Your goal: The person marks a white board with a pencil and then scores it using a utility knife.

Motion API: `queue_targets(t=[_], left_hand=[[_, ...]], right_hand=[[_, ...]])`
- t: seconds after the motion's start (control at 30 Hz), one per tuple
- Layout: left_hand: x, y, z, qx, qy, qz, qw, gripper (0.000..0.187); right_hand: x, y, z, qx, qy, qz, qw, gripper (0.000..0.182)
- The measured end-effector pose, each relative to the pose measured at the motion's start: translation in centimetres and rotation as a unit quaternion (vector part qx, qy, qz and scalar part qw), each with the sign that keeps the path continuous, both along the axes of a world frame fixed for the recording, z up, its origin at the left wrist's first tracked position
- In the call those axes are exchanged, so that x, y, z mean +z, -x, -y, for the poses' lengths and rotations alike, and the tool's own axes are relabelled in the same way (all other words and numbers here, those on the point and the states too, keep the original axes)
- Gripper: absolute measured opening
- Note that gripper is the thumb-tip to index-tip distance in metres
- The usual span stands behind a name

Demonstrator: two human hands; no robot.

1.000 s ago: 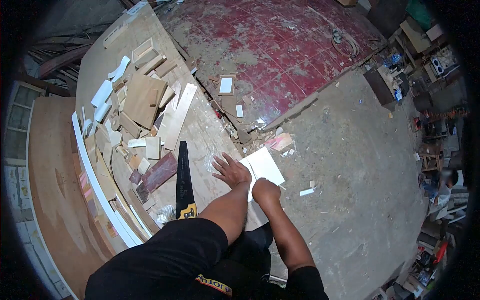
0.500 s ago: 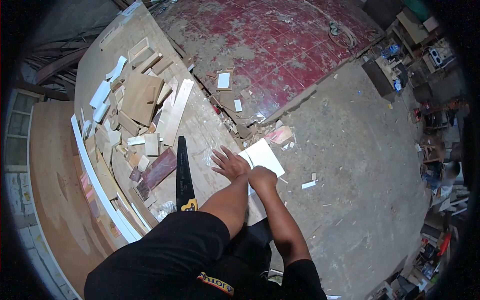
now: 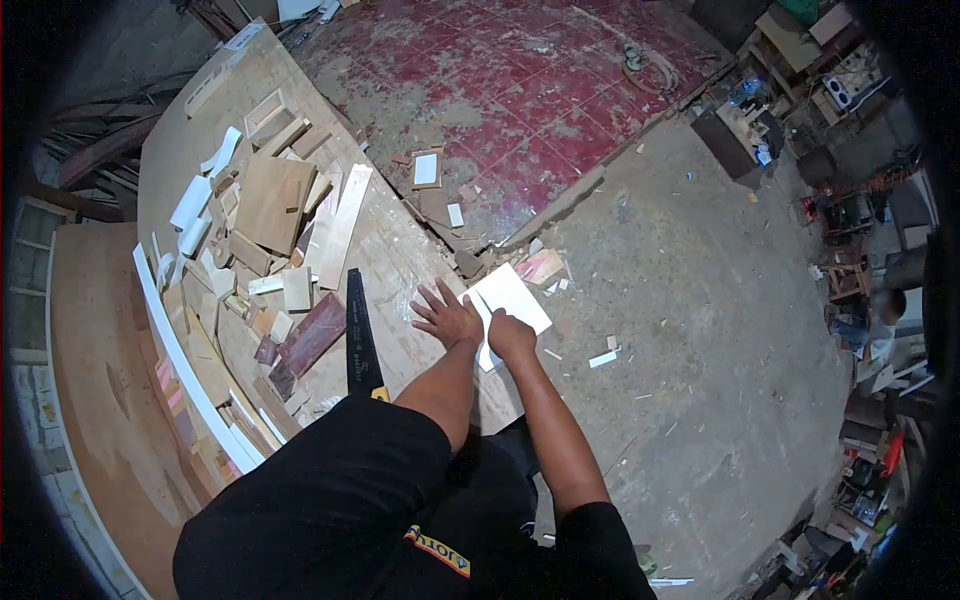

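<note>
the person looks to be at a holding-down step: one hand keeps the white board (image 3: 518, 301) still and the other works on it. the board lies at the edge of the big table (image 3: 398, 240) and pokes out past it, with a thin gap running through it. the left hand (image 3: 448, 318) is flat, its fingers spread wide. the right hand (image 3: 512, 335) is curled into a fist over the board, near the left one; i can't tell if it grips something small. i think the next move calls for a firm left hand, so nothing slips. a shallow wooden box (image 3: 267, 113) sits far up the table; i can't tell what's in it. on the red floor (image 3: 530, 110), a little wooden frame (image 3: 437, 172) has a white piece (image 3: 426, 168) inside.
</note>
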State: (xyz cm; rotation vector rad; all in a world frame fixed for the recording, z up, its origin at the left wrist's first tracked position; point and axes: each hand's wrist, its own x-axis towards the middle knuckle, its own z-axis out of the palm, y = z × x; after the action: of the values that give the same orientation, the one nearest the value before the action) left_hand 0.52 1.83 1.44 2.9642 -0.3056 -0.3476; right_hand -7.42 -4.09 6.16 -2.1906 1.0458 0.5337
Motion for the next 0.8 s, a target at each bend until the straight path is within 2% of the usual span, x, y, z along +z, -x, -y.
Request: queue_targets(t=[0.13,0.17,0.3,0.53,0.63,0.7,0.8], left_hand=[[1.2,0.2,0.0,-0.036,-0.022,-0.002,0.999,0.069],[1.3,0.1,0.0,-0.039,-0.044,-0.010,0.998,0.068],[-0.2,0.1,-0.1,-0.035,-0.017,0.020,0.999,0.071],[-1.6,-0.1,-0.1,-0.030,-0.008,0.034,0.999,0.074],[-1.1,0.0,-0.2,-0.037,-0.018,0.021,0.999,0.075],[-0.8,0.1,-0.2,-0.040,-0.001,0.048,0.998,0.075],[-0.7,-0.3,-0.2,-0.040,-0.031,0.028,0.998,0.074]], right_hand=[[-0.5,0.3,-0.3,0.000,0.029,-0.003,1.000,0.030],[0.4,0.5,-0.4,-0.004,0.029,-0.004,1.000,0.030],[6.6,0.7,-0.1,-0.033,-0.045,-0.113,0.992,0.035],[2.3,-2.2,0.7,0.000,-0.045,-0.084,0.995,0.035],[3.1,-1.1,0.5,-0.022,-0.027,-0.056,0.998,0.034],[3.5,-0.1,0.5,0.008,-0.030,-0.078,0.996,0.036],[5.7,-1.1,0.6,0.020,-0.026,-0.097,0.995,0.032]])
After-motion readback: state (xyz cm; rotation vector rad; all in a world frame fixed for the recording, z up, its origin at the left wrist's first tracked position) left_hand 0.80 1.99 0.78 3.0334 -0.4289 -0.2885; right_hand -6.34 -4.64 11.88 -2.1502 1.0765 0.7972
